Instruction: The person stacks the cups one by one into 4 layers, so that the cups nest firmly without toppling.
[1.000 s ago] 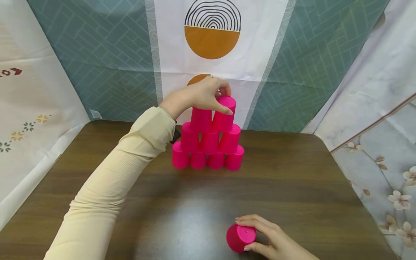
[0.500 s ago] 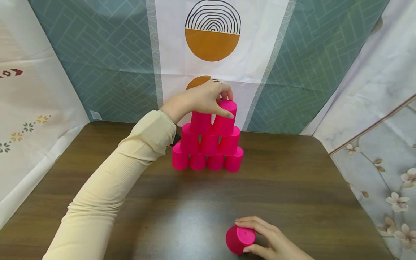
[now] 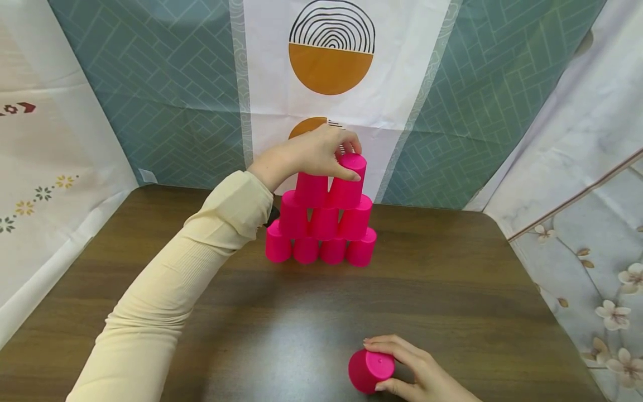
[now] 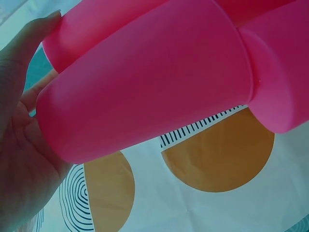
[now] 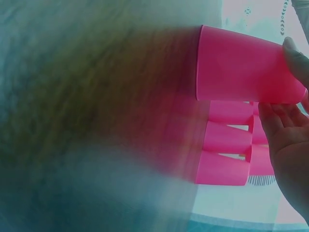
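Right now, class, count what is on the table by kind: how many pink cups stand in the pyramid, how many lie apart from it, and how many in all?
Pink cups in the pyramid: 9 (4 bottom, 3 middle, 2 top; the left hand grips the top right cup)
Pink cup apart from it, held by the right hand: 1
Total: 10

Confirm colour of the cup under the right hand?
Bright pink cup, gripped by the right hand; head view shows it best.
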A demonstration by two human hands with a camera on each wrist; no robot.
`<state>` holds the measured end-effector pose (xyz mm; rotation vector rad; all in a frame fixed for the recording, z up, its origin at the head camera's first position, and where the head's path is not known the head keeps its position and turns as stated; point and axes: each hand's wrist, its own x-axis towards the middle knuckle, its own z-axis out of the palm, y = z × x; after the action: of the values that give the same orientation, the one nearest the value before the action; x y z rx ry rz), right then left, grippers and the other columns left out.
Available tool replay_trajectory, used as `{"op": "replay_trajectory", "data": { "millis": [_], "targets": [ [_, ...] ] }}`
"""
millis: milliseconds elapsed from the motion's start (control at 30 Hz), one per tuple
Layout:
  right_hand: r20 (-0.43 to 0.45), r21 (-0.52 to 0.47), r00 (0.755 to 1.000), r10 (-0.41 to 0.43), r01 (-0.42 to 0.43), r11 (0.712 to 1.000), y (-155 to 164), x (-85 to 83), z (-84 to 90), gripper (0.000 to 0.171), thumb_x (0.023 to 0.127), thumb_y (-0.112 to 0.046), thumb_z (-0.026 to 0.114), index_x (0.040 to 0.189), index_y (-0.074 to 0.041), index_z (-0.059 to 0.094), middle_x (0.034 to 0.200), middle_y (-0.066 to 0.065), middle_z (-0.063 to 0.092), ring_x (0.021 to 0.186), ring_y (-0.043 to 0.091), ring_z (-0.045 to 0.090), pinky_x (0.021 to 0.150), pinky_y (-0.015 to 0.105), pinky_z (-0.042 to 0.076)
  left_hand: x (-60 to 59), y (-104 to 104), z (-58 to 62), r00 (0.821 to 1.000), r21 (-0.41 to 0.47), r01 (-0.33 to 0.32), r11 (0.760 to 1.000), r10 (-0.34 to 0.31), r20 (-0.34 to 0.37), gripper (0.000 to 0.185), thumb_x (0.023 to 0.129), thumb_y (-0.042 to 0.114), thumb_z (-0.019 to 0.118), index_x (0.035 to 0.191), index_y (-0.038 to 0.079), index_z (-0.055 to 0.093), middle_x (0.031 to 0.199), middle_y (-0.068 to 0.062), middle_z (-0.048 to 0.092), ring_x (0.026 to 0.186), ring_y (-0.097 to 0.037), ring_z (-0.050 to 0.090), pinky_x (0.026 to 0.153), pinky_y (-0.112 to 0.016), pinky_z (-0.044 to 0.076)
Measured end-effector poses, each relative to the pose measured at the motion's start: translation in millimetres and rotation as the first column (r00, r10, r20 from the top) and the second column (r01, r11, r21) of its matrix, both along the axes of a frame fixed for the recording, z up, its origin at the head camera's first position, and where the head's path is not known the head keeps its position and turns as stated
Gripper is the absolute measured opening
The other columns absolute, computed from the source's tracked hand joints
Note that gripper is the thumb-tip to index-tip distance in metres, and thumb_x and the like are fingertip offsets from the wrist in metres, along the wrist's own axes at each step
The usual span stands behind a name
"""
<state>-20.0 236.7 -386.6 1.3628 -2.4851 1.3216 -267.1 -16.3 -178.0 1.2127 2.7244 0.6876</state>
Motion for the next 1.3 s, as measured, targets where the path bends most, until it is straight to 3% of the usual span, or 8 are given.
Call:
{"op": "replay_trajectory", "data": {
  "millis": [200, 433, 633, 767, 967, 1200, 1300],
  "targets": [
    [-0.002, -0.001, 1.0, -0.005, 0.005, 1.0, 1, 0.3, -0.3, 0.056, 0.079, -0.007, 0.073, 0.129, 0.002, 0.049, 0.129, 0.012, 0.051, 0.118, 0.014, 0.051, 0.088, 0.017, 0.047, 0.9, 1, -1.7, 1.0, 0.008, 0.01, 1.0, -0.01, 0.002, 0.042, 0.081, 0.029, 0.07, 0.115, 0.011, 0.054, 0.113, -0.005, 0.059, 0.099, -0.015, 0.054, 0.083, -0.027, 0.047],
    [-0.043, 0.005, 0.999, -0.007, 0.008, 1.0, 0, -1.0, -0.9, 0.057, 0.078, -0.009, 0.074, 0.129, 0.0, 0.049, 0.128, 0.012, 0.053, 0.117, 0.014, 0.052, 0.091, 0.015, 0.044, 3.2, -7, -5.0, 1.0, 0.022, -0.016, 1.0, 0.016, 0.004, 0.053, 0.08, 0.034, 0.071, 0.124, 0.012, 0.05, 0.119, -0.003, 0.056, 0.107, -0.015, 0.052, 0.087, -0.029, 0.046],
    [-0.064, 0.029, 0.998, -0.022, 0.024, 0.999, -1, 0.7, 2.3, 0.058, 0.078, -0.011, 0.074, 0.13, 0.0, 0.049, 0.129, 0.01, 0.052, 0.118, 0.013, 0.051, 0.091, 0.014, 0.043, 5.7, -23, -11.9, 0.999, 0.142, -0.032, 0.989, 0.034, -0.007, 0.06, 0.079, 0.036, 0.073, 0.128, 0.014, 0.048, 0.123, -0.002, 0.055, 0.112, -0.017, 0.051, 0.09, -0.03, 0.046],
    [-0.116, 0.055, 0.992, -0.055, 0.062, 0.997, -1, 0.2, 12.3, 0.06, 0.079, -0.013, 0.074, 0.131, 0.001, 0.048, 0.13, 0.009, 0.052, 0.119, 0.011, 0.051, 0.093, 0.012, 0.041, 9.4, -36, -17.6, 0.997, 0.252, -0.08, 0.964, 0.077, 0.022, 0.064, 0.078, 0.037, 0.073, 0.131, 0.014, 0.047, 0.127, 0.001, 0.051, 0.115, -0.016, 0.05, 0.093, -0.031, 0.044],
    [-0.226, 0.034, 0.967, -0.114, 0.125, 0.992, -4, -13.6, 47.5, 0.061, 0.074, -0.015, 0.078, 0.128, 0.0, 0.052, 0.127, 0.009, 0.056, 0.118, 0.012, 0.052, 0.096, 0.013, 0.039, 13.3, -52, -29.5, 0.99, 0.346, -0.141, 0.927, 0.122, 0.076, 0.064, 0.079, 0.036, 0.073, 0.132, 0.011, 0.048, 0.128, -0.001, 0.053, 0.117, -0.016, 0.05, 0.096, -0.034, 0.043],
    [-0.337, -0.05, 0.926, -0.173, 0.166, 0.985, -17, -37.6, 124.3, 0.05, 0.083, -0.028, 0.069, 0.12, 0.004, 0.058, 0.12, 0.012, 0.06, 0.115, 0.011, 0.054, 0.095, 0.014, 0.04, 17.2, -60, -42.2, 0.983, 0.387, -0.181, 0.904, 0.161, 0.084, 0.059, 0.08, 0.03, 0.073, 0.13, 0.008, 0.051, 0.122, -0.003, 0.057, 0.113, -0.018, 0.053, 0.095, -0.032, 0.044],
    [-0.38, -0.082, 0.906, -0.187, 0.168, 0.982, -19, -51.7, 149.3, 0.052, 0.086, -0.033, 0.066, 0.118, 0.008, 0.058, 0.118, 0.015, 0.061, 0.113, 0.01, 0.055, 0.091, 0.013, 0.043, 19.2, -62, -44.7, 0.979, 0.396, -0.202, 0.896, 0.174, 0.106, 0.059, 0.08, 0.029, 0.072, 0.131, 0.008, 0.051, 0.123, -0.004, 0.057, 0.112, -0.018, 0.053, 0.096, -0.034, 0.043]
  ]
}}
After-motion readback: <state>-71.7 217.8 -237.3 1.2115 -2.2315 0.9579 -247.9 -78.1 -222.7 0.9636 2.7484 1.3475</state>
